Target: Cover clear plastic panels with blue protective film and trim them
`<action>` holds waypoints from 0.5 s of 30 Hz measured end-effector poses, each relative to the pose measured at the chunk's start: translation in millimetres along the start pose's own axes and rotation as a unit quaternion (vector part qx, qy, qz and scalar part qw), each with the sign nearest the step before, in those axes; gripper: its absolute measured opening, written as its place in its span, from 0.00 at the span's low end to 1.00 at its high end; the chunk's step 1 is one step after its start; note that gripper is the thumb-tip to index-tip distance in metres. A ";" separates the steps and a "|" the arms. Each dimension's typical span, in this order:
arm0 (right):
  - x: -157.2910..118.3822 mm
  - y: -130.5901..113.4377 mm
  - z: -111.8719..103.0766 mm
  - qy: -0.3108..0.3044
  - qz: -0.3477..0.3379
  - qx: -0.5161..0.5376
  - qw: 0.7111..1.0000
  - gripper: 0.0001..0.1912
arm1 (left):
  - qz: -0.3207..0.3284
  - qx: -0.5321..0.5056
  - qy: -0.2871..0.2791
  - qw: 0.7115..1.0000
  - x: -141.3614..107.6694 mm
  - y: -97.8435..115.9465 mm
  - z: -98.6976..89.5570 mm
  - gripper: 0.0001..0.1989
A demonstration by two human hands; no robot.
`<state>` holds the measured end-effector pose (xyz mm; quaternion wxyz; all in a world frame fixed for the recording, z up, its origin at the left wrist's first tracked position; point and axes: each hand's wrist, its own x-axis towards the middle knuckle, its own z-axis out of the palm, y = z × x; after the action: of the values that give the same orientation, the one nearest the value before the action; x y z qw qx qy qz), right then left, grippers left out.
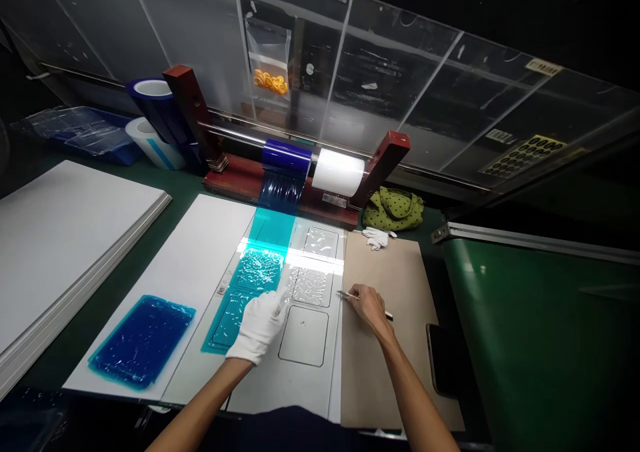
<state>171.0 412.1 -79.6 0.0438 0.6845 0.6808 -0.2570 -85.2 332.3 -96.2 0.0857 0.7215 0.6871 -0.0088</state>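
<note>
Looking down through the head camera, I count two hands at work. My left hand [261,322], in a white fabric glove, lies at the right edge of one translucent turquoise film strip [275,225]. Its index finger points forward; I cannot tell whether its other fingers are spread or pressed together. My right hand [369,305], bare, pinches one slim metal-tipped cutting tool [349,295] between thumb and fingers, above the edge of one flat brown board [387,272].

The strip runs down from one glossy dark-blue film roll [287,159] onto one pale flat sheet [265,379]. One white roll [339,172] sits beside the blue one on the same rod, in one dark-red stand [227,179]. Right of the strip I count three black rounded-rectangle outlines [303,335], two under wrinkled clear film.

To the left are one blue film-covered rectangle [143,341] and one thick white sheet stack [75,219]. Behind them stand two spare rolls. On the right I have one green dotted cloth bundle [393,209], one crumpled white glove [377,238] and one dark phone [443,360].
</note>
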 end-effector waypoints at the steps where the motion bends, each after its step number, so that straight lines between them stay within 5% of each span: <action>1: -5.7 0.4 6.8 -0.013 0.001 0.024 1.000 0.05 | 0.005 -0.004 0.006 1.000 -5.0 1.9 3.9 0.17; 8: -16.9 -4.3 47.7 -0.092 0.005 0.226 0.970 0.05 | 0.027 0.009 0.033 0.999 -4.4 17.8 27.4 0.18; 15: -20.4 0.9 46.5 -0.137 -0.003 0.395 0.909 0.15 | 0.059 0.008 0.041 0.997 27.8 11.2 19.0 0.19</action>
<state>159.4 374.4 -111.7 -0.1382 0.6022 0.5129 -0.5960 -70.5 356.8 -117.3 0.0520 0.7609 0.6465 0.0201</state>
